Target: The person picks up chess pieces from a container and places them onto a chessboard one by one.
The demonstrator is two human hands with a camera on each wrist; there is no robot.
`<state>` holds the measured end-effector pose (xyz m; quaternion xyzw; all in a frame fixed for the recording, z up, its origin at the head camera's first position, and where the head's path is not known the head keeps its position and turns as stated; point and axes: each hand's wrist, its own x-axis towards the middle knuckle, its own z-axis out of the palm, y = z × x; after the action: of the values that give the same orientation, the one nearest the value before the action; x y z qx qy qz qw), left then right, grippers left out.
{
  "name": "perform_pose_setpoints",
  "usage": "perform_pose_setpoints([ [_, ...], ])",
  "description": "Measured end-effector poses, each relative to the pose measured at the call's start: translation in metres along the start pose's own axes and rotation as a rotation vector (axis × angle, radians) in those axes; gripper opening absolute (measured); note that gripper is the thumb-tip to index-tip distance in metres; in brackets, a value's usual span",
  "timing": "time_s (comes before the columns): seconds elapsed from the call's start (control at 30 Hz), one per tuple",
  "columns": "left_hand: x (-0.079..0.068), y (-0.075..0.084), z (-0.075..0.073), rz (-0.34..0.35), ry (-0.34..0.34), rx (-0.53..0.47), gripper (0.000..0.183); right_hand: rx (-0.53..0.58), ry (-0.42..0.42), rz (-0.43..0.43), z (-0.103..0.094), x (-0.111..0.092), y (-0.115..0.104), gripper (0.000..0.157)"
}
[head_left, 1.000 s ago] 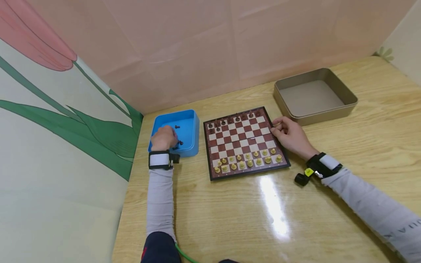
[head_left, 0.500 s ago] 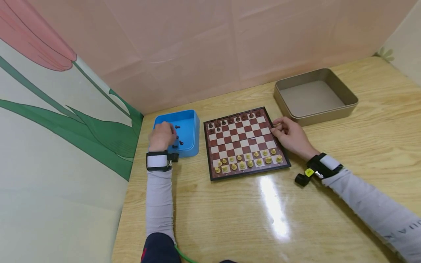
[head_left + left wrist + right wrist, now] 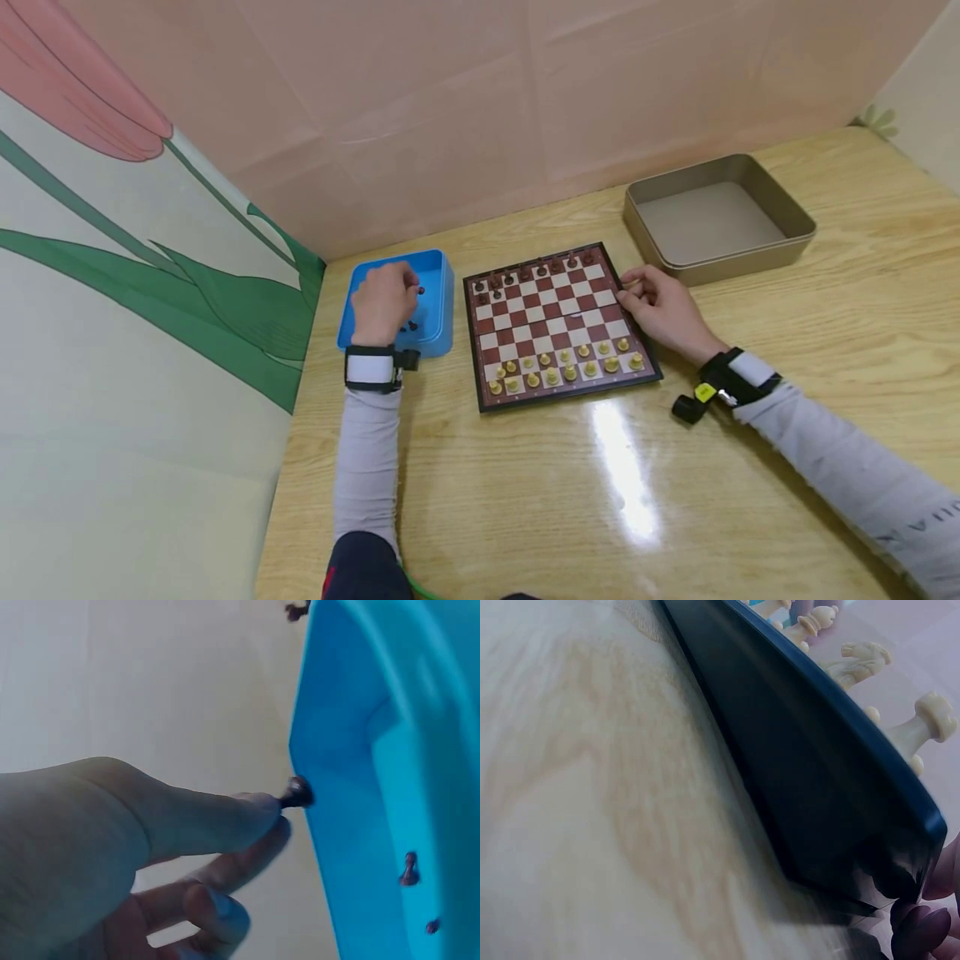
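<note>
Left hand [image 3: 384,302] over blue tray [image 3: 438,268]; only the left wrist view shows it pinching a dark chess piece [image 3: 297,793]. Right hand [image 3: 662,308] curled, gripping the chessboard [image 3: 558,325] right edge.

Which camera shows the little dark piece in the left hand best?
The left wrist view: the dark piece sits close up, pinched at the left hand's fingertips beside the blue box. The head view shows only a tiny dark dot. The right wrist view misses it.

Glossy wooden table [image 3: 675,500] against pink papered wall [image 3: 487,100], tulip-printed panel [image 3: 112,250] alongside.
</note>
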<state>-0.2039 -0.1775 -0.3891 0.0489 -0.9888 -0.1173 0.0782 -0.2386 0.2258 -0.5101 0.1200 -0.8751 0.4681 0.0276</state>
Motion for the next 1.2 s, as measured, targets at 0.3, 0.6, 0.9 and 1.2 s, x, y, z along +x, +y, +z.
perform_pose_setpoints([
  [0.3,0.007,0.014,0.018,0.148,0.123,-0.06,0.014,-0.002,-0.004,0.001,0.0,0.001,-0.001,0.034],
  [0.6,0.013,0.038,0.023,0.239,0.131,-0.123,0.017,-0.002,-0.002,0.007,-0.002,0.002,-0.001,0.035],
  [0.9,0.014,0.056,0.03,0.274,0.135,-0.124,0.018,-0.006,0.002,0.001,-0.004,0.002,-0.003,0.034],
  [1.2,0.012,0.064,0.049,0.311,0.118,-0.102,0.018,-0.003,-0.005,0.011,-0.001,0.0,-0.002,0.034],
])
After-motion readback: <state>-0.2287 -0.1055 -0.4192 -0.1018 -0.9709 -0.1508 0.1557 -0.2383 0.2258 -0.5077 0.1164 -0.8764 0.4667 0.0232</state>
